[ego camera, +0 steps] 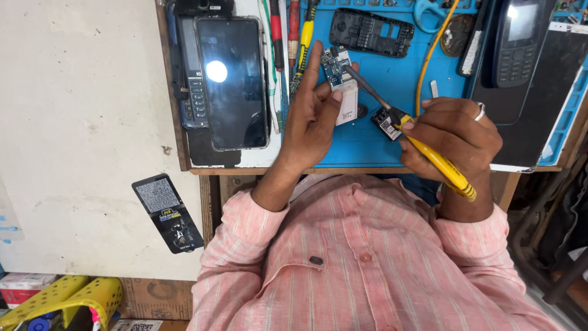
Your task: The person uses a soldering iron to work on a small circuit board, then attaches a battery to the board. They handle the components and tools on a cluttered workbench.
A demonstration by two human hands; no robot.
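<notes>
The left hand (312, 110) grips a small circuit board (339, 76) with a white part at its lower end, thumb pressed on the white part and index finger raised along the board's left edge. The board is held above the blue mat (392, 79), which serves as the landmark for all positions below.

The right hand (450, 138) is clenched around a yellow-handled screwdriver (438, 159) (a ring sits on one finger). The metal shaft runs up and left, and its tip meets the board near the top edge. A small black block with a white label (386, 124) lies on the mat just beside the right thumb; whether the shaft touches it cannot be told.

On the mat, above the board, lies an empty black phone frame (370, 32). A yellow cable (429, 55) curves down the mat's right part. At the mat's right edge rests a dark keypad phone (517, 43).

Left of the mat lie upright tools with red and yellow handles (294, 37), then a large smartphone (233, 83) with a dark screen, lying over a second keypad phone (191, 79).

Well left of the mat and below the desk (245, 171) edge, a black rectangular card (167, 213) with a grey square code patch and a yellow stripe lies tilted on the pale surface. Further down, at the lower left corner, is a yellow perforated item (67, 297), beside a red-and-white box (21, 288).
</notes>
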